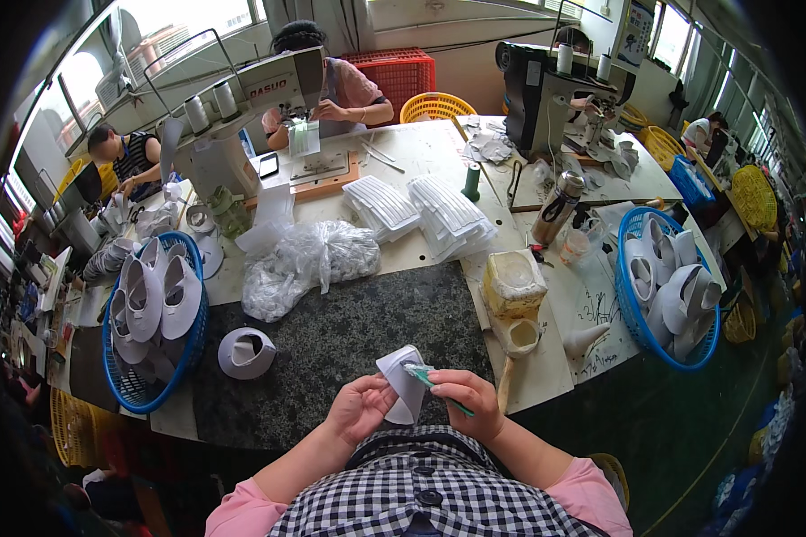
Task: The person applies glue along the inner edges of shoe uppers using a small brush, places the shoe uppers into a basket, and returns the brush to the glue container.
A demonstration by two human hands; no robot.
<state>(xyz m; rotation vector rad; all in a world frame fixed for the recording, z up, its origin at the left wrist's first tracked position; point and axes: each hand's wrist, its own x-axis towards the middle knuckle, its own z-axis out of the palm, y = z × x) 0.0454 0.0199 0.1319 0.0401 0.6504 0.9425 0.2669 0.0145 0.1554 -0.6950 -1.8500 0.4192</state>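
Close to my body, above the near edge of the dark mat, my left hand (363, 407) is closed on a white shoe upper (406, 399). My right hand (471, 403) grips a small green-handled brush (439, 383), toothbrush-like, its pale head against the upper's top part. Another white upper (247, 353) rests by itself on the dark mat (367, 336), left of my hands. To the right stands a crusted, pale square container (514, 285) with a small cup (521, 336) at its near side; whatever they hold is hard to make out.
Blue baskets of white uppers stand left (199, 336) and right (624, 285). A clear plastic bag (309, 264) and stacked white pieces (448, 215) lie beyond the mat. A metal thermos (557, 210) stands right. Co-workers sit at sewing machines (287, 80) across the table.
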